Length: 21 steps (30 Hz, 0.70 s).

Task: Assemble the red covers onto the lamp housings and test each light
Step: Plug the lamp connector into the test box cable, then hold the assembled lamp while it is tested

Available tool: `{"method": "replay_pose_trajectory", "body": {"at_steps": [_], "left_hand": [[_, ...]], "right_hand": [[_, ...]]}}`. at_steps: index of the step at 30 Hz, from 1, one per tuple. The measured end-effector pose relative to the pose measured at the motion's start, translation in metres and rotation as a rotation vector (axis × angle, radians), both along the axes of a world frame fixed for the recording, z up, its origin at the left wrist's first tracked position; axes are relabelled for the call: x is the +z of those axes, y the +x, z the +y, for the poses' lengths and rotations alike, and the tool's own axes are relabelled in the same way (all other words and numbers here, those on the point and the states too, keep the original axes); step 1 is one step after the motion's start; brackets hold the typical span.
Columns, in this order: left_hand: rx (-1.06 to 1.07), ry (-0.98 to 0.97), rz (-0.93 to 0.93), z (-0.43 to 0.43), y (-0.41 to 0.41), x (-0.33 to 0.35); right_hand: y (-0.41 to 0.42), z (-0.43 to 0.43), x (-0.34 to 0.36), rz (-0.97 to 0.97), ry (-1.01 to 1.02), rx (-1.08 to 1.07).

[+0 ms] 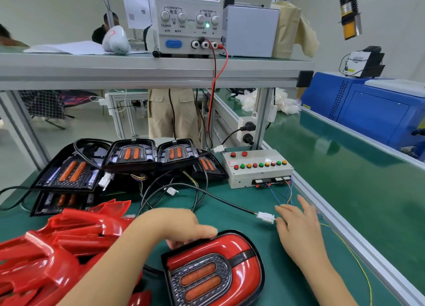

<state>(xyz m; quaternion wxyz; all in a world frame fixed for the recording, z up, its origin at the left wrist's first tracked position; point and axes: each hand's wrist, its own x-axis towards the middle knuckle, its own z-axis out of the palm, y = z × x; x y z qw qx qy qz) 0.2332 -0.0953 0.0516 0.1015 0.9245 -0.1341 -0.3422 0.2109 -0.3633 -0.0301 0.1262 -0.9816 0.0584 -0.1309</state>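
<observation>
An assembled lamp (213,271) with its red cover on lies on the green mat at the bottom centre, unlit. My left hand (184,229) holds its far edge, thumb on top and fingers curled under. The lamp's black cable ends in a white connector (266,217). My right hand (296,222) lies just right of that connector, fingers spread and blurred, near the thin wires from the grey test box (257,170). Several bare black housings (128,158) with orange lenses are stacked behind. Loose red covers (53,248) are piled at the left.
A power supply (188,18) on the upper shelf reads 12.00 V, with red and black leads hanging down. A green conveyor belt (345,167) runs along the right behind an aluminium rail. A blue machine (372,107) stands beyond it. A person's legs show behind the bench.
</observation>
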Motion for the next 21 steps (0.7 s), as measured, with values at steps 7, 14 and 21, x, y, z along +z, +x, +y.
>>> {"method": "replay_pose_trajectory", "body": {"at_steps": [7, 14, 21], "left_hand": [[0.100, -0.274, 0.003, 0.005, -0.017, -0.020], [0.400, -0.662, 0.032, -0.002, -0.017, -0.021], [0.758, -0.912, 0.002, -0.014, -0.025, -0.035]], "right_hand": [[-0.021, 0.026, 0.004, -0.175, 0.316, 0.318], [-0.026, 0.030, -0.001, -0.068, 0.580, 0.256], [-0.028, 0.038, -0.002, 0.024, 0.744, 0.255]]}}
